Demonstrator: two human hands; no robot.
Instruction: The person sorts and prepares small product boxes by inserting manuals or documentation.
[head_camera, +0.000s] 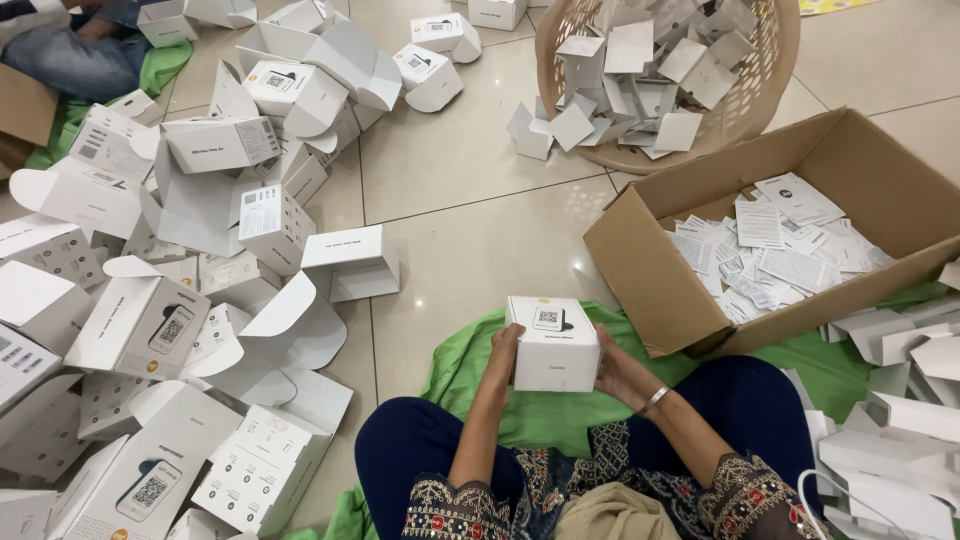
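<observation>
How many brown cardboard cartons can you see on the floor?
2: one large open carton at right holding paper leaflets, and a corner of another at the far left edge. More may lie out of view.

Navy trousers, embroidered tunic, 1 silver bangle (655, 398).

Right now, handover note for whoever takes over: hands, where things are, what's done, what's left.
Left hand: grip on the left side of the small white box, held over the lap.
Right hand: grip on the right side of the same box; bracelet on that wrist.
The box looks closed, with a printed label on top.
Pile of white boxes on the floor to the left, many with flaps open.
Cardboard carton to the right holds paper leaflets.
Woven basket ahead holds white card inserts.
Done: cannot tell a count from this view.
Left: many open boxes lie in the pile.
</observation>
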